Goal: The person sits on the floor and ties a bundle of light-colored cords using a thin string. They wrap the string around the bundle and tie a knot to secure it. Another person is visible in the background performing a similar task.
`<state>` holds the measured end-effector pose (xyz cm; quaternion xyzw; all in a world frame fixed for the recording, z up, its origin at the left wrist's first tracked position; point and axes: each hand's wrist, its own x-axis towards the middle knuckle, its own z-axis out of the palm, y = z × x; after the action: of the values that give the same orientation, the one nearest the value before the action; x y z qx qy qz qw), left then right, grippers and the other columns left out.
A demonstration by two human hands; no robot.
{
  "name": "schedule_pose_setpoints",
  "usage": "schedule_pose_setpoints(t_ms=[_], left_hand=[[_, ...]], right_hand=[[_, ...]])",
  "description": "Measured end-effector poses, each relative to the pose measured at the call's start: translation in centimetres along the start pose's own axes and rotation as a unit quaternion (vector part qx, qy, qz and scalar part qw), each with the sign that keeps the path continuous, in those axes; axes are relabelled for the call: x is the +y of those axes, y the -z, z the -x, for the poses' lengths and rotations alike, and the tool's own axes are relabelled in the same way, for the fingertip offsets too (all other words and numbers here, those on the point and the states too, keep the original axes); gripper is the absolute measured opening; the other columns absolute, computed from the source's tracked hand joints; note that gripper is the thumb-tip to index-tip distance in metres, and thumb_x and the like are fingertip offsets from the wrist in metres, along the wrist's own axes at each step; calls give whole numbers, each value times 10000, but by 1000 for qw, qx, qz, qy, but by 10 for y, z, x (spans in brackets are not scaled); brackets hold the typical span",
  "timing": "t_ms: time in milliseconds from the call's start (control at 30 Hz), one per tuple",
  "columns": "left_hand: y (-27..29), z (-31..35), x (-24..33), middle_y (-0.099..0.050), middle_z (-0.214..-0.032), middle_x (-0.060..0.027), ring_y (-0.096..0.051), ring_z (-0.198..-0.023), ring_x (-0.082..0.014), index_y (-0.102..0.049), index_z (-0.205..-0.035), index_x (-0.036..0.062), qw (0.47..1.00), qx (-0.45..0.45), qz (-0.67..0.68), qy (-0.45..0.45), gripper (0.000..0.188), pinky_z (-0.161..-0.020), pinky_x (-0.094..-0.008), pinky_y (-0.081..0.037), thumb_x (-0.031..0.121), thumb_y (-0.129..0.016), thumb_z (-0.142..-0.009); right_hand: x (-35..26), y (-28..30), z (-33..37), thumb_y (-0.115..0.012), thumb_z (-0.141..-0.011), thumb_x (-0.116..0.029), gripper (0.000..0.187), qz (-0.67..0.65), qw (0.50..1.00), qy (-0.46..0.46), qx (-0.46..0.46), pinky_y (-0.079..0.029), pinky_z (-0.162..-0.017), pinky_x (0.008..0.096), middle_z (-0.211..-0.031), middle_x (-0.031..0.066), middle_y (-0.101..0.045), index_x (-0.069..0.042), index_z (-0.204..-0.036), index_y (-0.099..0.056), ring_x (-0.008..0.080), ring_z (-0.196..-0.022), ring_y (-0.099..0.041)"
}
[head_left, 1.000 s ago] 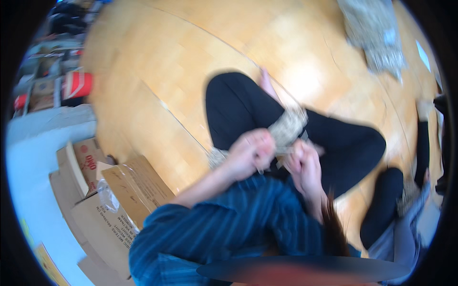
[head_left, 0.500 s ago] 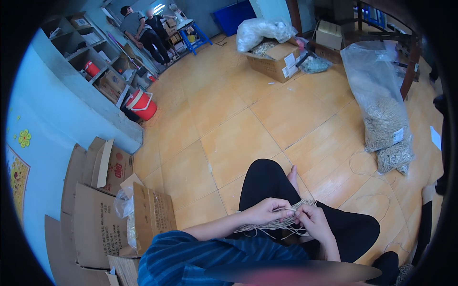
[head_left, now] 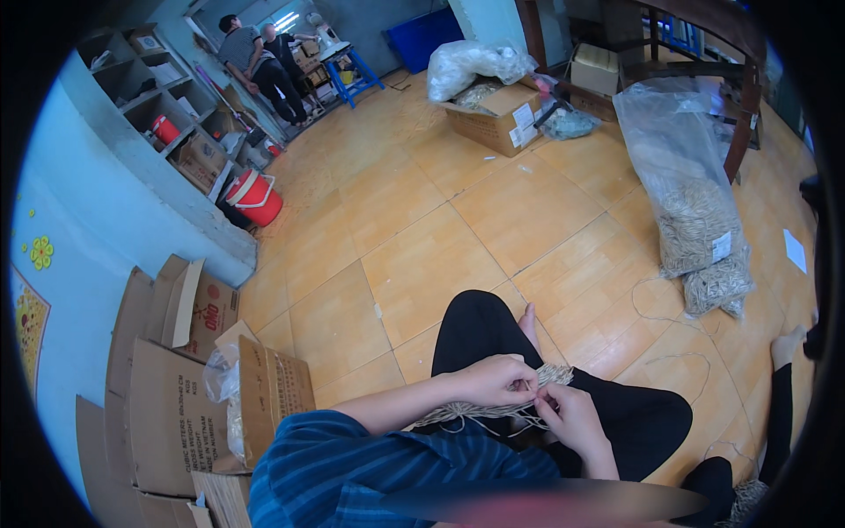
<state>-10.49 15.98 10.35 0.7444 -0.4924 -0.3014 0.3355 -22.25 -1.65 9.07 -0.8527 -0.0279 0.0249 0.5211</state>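
Note:
Across my crossed legs lies a bundle of thin beige cord (head_left: 480, 412), with loose ends hanging toward my lap. Both hands meet over its right part. My left hand (head_left: 502, 380) is closed, fingers pinched on a strand of the cord. Close against it, my right hand (head_left: 566, 409) is closed too, thumb and fingertips pinching the same spot. The fingers partly hide the strand between them, so its exact shape there cannot be made out.
An open carton (head_left: 277, 387) and flattened cardboard (head_left: 167, 414) stand at my left. Plastic bags of cord (head_left: 695, 224) lie on the tiled floor at right. A person's leg (head_left: 779, 422) is at far right. Further off are a filled carton (head_left: 493, 123), red bucket (head_left: 255, 198) and two people.
My hands have drawn closer together, fingertips now meeting at the strand. The left hand has turned more over the bundle. The whole view has shifted slightly.

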Motion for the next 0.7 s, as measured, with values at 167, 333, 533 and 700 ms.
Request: schedule_pose_setpoints(t_ms=[167, 333, 533, 700], left_hand=[[-2, 1, -2, -597, -675, -59, -563, -721, -208, -662, -828, 81, 999, -18, -28, 28, 171, -660, -347, -446, 242, -604, -845], [-7, 2, -4, -563, -638, -39, -541, -721, -217, -655, -795, 105, 997, -28, -64, 45, 173, -709, -366, -425, 255, -584, -844], [-14, 0, -1, -552, -641, 7, -527, -738, -195, -626, -753, 129, 994, 55, -94, -7, 126, -749, -360, -389, 242, -612, -808], [-15, -1, -2, -565, -665, 10, -528, -747, -195, -616, -752, 125, 994, 26, -103, 17, 126, -747, -356, -385, 240, -619, -803]], right_hand=[[0, -4, -4, -607, -816, -148, 127, 37, 999, 1, -12, -492, -591, 362, -707, 141, -625, -22, -810, -620, 287, -640, -632], [-2, -7, -4, -613, -797, -158, 124, 71, 997, -20, -8, -491, -599, 387, -706, 144, -618, -34, -800, -614, 306, -653, -629], [0, -11, -4, -620, -793, -147, 108, 68, 997, -25, 33, -488, -610, 397, -723, 139, -616, -40, -795, -611, 312, -671, -624], [4, -11, -3, -626, -779, -119, 90, 86, 994, 34, 56, -484, -639, 389, -731, 118, -611, -36, -811, -612, 297, -708, -612]])
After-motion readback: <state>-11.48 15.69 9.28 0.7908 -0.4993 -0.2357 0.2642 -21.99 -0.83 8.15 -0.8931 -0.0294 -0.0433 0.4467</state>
